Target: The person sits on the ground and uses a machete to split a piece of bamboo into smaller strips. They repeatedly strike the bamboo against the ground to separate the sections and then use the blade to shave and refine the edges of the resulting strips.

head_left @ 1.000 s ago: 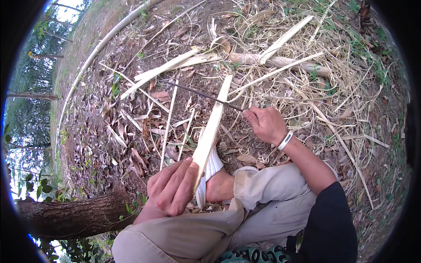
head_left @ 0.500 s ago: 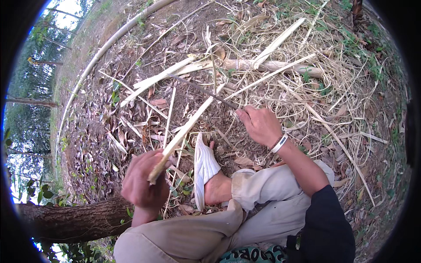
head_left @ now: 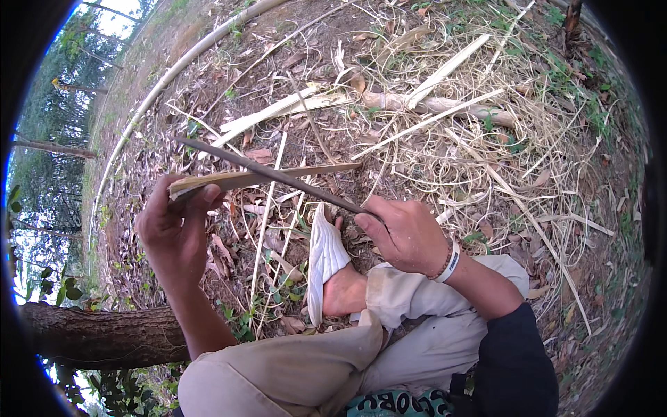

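Note:
My left hand point(head_left: 174, 229) grips one end of a pale split bamboo strip point(head_left: 278, 175), held nearly level at chest height and pointing right. My right hand point(head_left: 404, 233) is closed around the handle of a long dark blade point(head_left: 271, 172), which slants up to the left and crosses over the strip. A white bracelet circles my right wrist. I sit on the ground in beige trousers, with a white slipper point(head_left: 324, 260) on my foot below the strip.
Pale bamboo slats point(head_left: 292, 108) and thin shavings point(head_left: 479, 149) litter the dirt ahead. A fallen log point(head_left: 97, 337) lies at lower left. A long pale pole point(head_left: 187, 59) curves along the upper left. Dry leaves cover the ground.
My left hand has lifted the strip from a steep slant to nearly level. My right hand has picked up the dark blade and laid it across the strip.

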Available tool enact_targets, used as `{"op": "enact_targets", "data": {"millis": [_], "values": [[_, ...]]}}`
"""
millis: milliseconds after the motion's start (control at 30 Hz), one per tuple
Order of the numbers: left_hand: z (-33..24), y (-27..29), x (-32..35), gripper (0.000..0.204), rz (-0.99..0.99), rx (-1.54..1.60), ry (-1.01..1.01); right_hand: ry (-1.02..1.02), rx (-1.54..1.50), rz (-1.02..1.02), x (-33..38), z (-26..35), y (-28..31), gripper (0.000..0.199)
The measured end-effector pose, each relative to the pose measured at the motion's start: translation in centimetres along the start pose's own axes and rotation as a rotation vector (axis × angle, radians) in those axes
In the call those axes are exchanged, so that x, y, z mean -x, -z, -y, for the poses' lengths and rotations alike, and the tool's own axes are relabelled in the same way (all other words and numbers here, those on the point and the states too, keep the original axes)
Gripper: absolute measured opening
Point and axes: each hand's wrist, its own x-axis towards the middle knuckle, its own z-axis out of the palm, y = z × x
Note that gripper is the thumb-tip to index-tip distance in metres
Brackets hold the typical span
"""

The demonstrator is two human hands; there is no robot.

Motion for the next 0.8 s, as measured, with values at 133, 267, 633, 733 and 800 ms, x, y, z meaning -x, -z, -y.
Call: {"op": "enact_targets", "data": {"millis": [133,267,633,733,800], "values": [[1.2,1.4,-1.3,0.012,0.082,0.003,0.04,-0.129,0.048,0.065,0.2,-5.2,-0.9,0.041],[1.9,1.7,-2.6,0.01,0.163,-0.071,-0.053,-0.223,0.143,0.05,-0.3,-9.6,-1.5,0.042],[1.5,1.9,-1.9,0.009,0.289,-0.207,-0.347,-0.413,0.365,0.195,0.6,-10.4,-0.3,0.051],[1.4,2.0,-0.9,0.01,0.269,-0.187,-0.293,-0.342,0.074,0.166,1.6,-5.8,0.2,0.049],[1.7,1.8,-0.7,0.01,0.249,-0.144,-0.316,-0.204,0.013,0.146,2.4,-3.5,0.5,0.047]]}}
